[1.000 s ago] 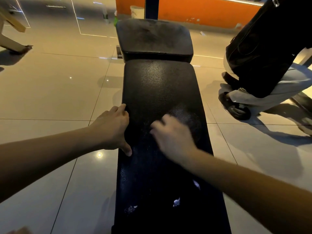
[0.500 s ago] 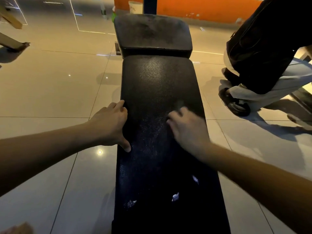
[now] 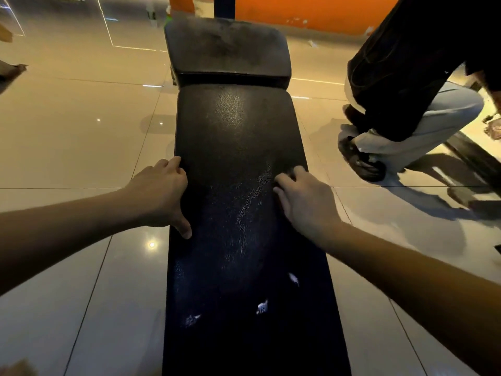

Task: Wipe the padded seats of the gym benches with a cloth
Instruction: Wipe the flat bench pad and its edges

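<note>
A long black padded bench seat (image 3: 238, 131) runs away from me, with a shorter, dusty-looking pad (image 3: 227, 50) at its far end. My left hand (image 3: 162, 196) grips the seat's left edge, fingers curled over the side and thumb lying on top. My right hand (image 3: 303, 202) presses down near the seat's right edge with bent fingers. A dark cloth (image 3: 294, 169) is bunched under it and only a blurred bit shows past the fingertips. A shiny damp streak (image 3: 252, 207) crosses the pad between my hands.
Another person (image 3: 406, 85) in dark clothes and pale trousers crouches on the glossy tiled floor (image 3: 81, 137) just right of the bench, one foot (image 3: 360, 161) close to it. An orange wall (image 3: 311, 12) stands behind. Small white scuffs (image 3: 262, 307) mark the near pad.
My right hand has slid from the middle of the seat to its right edge, leaving a damp sheen. My left hand has kept its grip on the left edge.
</note>
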Tool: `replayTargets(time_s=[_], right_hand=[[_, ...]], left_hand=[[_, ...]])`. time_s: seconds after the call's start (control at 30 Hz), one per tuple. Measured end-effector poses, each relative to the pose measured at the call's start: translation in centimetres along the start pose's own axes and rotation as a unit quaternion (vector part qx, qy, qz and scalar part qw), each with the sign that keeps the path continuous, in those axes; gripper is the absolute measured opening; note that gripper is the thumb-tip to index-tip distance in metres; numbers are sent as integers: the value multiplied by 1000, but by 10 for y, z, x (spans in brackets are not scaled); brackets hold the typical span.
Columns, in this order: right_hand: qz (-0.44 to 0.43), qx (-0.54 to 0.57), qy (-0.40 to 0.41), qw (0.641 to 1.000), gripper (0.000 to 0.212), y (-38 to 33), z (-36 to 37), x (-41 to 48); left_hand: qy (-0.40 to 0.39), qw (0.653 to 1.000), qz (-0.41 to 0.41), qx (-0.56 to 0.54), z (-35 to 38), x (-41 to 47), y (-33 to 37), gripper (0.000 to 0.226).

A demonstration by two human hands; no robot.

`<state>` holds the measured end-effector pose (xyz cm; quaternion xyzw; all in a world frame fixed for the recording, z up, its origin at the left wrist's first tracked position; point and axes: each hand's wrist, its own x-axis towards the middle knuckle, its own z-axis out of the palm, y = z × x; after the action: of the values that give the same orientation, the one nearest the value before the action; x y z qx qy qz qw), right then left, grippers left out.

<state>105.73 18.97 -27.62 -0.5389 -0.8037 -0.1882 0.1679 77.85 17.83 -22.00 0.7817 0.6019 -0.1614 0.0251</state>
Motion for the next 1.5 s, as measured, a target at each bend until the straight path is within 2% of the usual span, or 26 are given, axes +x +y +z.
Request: replayTargets(time_s=[0.07,0.13,0.2,0.23,0.3,0.37,0.43,0.5,0.53,0.63,0.7,0.77,0.8,0.87,0.97,1.03,1.1,1.13,1.2,1.23,1.3,1.33,1.4,1.5], right_hand=[[-78,86,-37,993,24,-41,-6,-34],[-180,145,-107,967,22,-71,-15,-69],[-271,141,-129,943,22,-68,-17,-82],[-279,127,-115,945,21,-58,-15,-77],[-221,92,-70,968,26,-27,-7,-55],[-110,33,-17,993,30,12,-1,-22],[-13,-15,-13,1000,26,31,1,-5],[17,-7,-18,1000,23,18,-2,-10],[5,13,-23,1000,23,4,-5,-20],[-96,107,-85,986,22,-46,-20,-76],[-210,154,-155,953,23,-69,-31,-118],[-332,115,-191,917,31,-67,-32,-136],[-356,94,-178,913,32,-56,-30,-130],[-314,62,-137,938,29,-28,-21,-101],[-123,8,-53,991,22,22,-16,-51],[-19,-9,-36,999,22,28,-12,-46],[7,16,-35,999,20,7,-11,-64],[-8,49,-49,998,18,-8,-13,-80],[-88,118,-98,984,15,-37,-22,-115],[-156,131,-131,970,16,-44,-26,-131],[-298,107,-175,932,29,-37,-28,-143],[-333,90,-178,922,35,-25,-27,-137],[-304,62,-142,940,32,3,-20,-105],[-136,20,-51,989,20,37,-13,-37]], left_hand=[[-2,1000,3,-6,-2,0,1,128],[-4,1000,7,-4,-2,2,2,125],[-1,1000,10,2,-2,4,1,120],[1,1000,10,5,-1,6,2,118],[2,1000,10,10,0,8,1,115],[4,1000,9,14,2,8,0,114],[2,1000,7,13,2,5,-1,116],[0,1000,3,8,0,3,1,120],[-2,1000,1,5,-1,1,2,122],[-5,1000,-6,1,-1,-4,1,127],[10,999,2,34,0,-7,2,121],[44,994,32,94,2,-12,8,103],[56,990,56,117,4,-14,12,93],[63,982,97,152,6,-16,19,79],[67,980,108,151,5,-17,23,69],[63,983,96,145,4,-19,25,65],[56,985,85,139,5,-21,28,62],[55,986,80,137,4,-24,29,61],[40,990,66,121,2,-29,31,65],[21,992,58,106,0,-34,33,70],[-21,996,44,79,-2,-44,43,87],[-42,996,38,69,-2,-48,50,100],[-67,995,28,62,3,-53,63,124],[-56,996,3,64,16,-53,75,141]])
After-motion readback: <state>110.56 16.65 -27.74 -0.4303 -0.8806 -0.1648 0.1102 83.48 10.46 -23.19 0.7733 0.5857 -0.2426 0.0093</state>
